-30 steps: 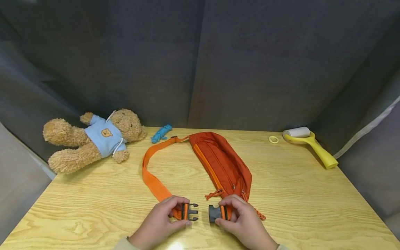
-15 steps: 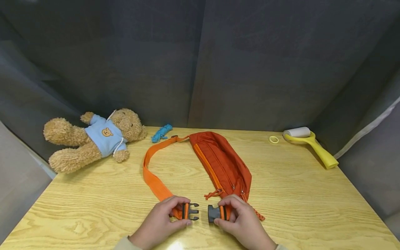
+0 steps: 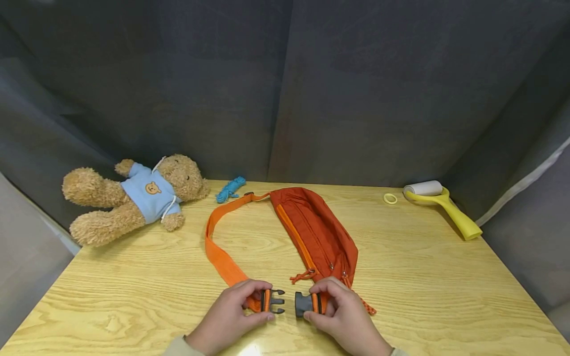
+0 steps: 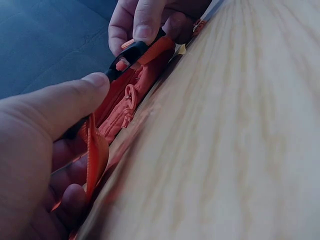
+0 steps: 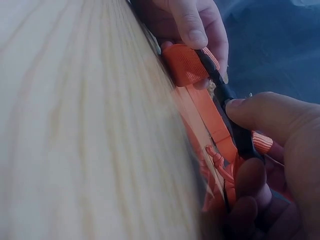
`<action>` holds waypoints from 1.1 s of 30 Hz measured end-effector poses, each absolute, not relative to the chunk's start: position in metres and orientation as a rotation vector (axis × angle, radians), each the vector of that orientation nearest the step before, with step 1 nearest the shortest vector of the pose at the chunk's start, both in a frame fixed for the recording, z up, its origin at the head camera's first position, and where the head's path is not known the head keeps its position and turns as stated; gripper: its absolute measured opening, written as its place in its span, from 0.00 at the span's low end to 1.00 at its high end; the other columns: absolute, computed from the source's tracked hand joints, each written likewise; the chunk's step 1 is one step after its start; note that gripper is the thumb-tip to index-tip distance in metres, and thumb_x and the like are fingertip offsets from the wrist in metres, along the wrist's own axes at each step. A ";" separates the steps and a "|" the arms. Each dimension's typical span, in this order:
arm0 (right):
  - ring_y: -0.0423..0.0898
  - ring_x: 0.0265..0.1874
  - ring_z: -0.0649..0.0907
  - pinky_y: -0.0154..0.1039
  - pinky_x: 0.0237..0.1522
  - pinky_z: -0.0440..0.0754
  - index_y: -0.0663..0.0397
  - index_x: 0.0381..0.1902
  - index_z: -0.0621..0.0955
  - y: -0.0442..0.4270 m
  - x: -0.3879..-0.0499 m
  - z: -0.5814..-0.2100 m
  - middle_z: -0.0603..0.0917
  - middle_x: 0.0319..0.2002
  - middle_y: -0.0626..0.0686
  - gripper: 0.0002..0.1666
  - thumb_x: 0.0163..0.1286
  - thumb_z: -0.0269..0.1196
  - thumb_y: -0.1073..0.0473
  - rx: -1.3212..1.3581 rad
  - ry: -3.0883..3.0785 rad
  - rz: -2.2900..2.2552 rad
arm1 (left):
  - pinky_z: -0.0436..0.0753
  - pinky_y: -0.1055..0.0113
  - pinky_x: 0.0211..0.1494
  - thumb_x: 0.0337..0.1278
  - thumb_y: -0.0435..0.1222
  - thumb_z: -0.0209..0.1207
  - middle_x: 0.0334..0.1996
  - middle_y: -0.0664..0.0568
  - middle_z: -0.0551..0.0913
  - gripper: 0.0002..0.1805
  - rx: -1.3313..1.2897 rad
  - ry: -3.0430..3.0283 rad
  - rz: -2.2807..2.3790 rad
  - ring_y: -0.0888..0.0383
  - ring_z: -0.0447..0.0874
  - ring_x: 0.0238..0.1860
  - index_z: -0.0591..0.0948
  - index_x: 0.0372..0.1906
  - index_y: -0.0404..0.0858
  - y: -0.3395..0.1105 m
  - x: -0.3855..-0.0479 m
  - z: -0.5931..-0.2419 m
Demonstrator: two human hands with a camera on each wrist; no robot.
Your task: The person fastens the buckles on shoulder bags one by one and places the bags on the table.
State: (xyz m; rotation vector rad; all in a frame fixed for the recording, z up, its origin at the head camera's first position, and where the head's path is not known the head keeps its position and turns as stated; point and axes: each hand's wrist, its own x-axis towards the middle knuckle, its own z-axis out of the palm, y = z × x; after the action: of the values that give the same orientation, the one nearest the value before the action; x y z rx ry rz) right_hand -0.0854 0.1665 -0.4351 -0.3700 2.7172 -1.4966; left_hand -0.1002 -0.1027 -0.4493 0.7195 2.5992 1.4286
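Observation:
A red waist bag (image 3: 318, 232) lies on the table, its orange strap (image 3: 218, 252) looping round to the left. Between thumb and fingers my left hand (image 3: 233, 311) pinches the pronged buckle half (image 3: 277, 301) at the strap's end. Facing it, the dark socket half of the buckle (image 3: 304, 304) is pinched by my right hand (image 3: 345, 314). A small gap parts the two halves in the head view, prongs pointing at the socket. In the right wrist view my right thumb (image 5: 250, 109) presses on the socket half. Orange webbing hangs under my left hand (image 4: 35, 160).
On the left lies a teddy bear (image 3: 151, 198) in a blue top. A blue cord bundle (image 3: 230, 190) is behind the strap. To the right are a yellow ring (image 3: 389, 199) and a yellow-handled lint roller (image 3: 445, 202). Dark curtains (image 3: 356, 89) enclose the table (image 3: 445, 296).
The two buckle halves have come slightly nearer each other, the left hand edging right and the right hand edging left. Both grips stay the same.

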 end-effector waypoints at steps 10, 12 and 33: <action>0.36 0.19 0.72 0.32 0.20 0.74 0.47 0.43 0.83 0.166 -0.085 -0.435 0.81 0.43 0.43 0.21 0.54 0.80 0.55 -0.378 2.704 -1.499 | 0.81 0.70 0.41 0.55 0.50 0.72 0.42 0.64 0.81 0.26 0.733 2.592 1.437 0.65 0.79 0.38 0.81 0.58 0.47 -0.100 -0.100 -0.449; 0.36 0.18 0.72 0.32 0.20 0.74 0.47 0.43 0.83 0.165 -0.085 -0.435 0.81 0.43 0.44 0.21 0.54 0.79 0.55 -0.388 2.695 -1.507 | 0.82 0.70 0.41 0.55 0.49 0.72 0.42 0.64 0.81 0.26 0.744 2.595 1.443 0.65 0.80 0.39 0.81 0.58 0.47 -0.100 -0.100 -0.450; 0.36 0.18 0.72 0.32 0.20 0.75 0.47 0.43 0.82 0.161 -0.083 -0.436 0.80 0.41 0.44 0.21 0.54 0.80 0.56 -0.390 2.685 -1.523 | 0.81 0.70 0.40 0.55 0.50 0.71 0.43 0.64 0.82 0.26 0.768 2.595 1.455 0.66 0.79 0.38 0.81 0.58 0.47 -0.095 -0.101 -0.452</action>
State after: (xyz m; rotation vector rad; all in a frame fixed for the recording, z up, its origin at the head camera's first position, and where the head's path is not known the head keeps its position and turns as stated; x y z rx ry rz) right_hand -0.0834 0.1611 -0.4355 -0.3904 2.6853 -1.5228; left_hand -0.1011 -0.0945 -0.4520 0.7679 2.5953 1.4554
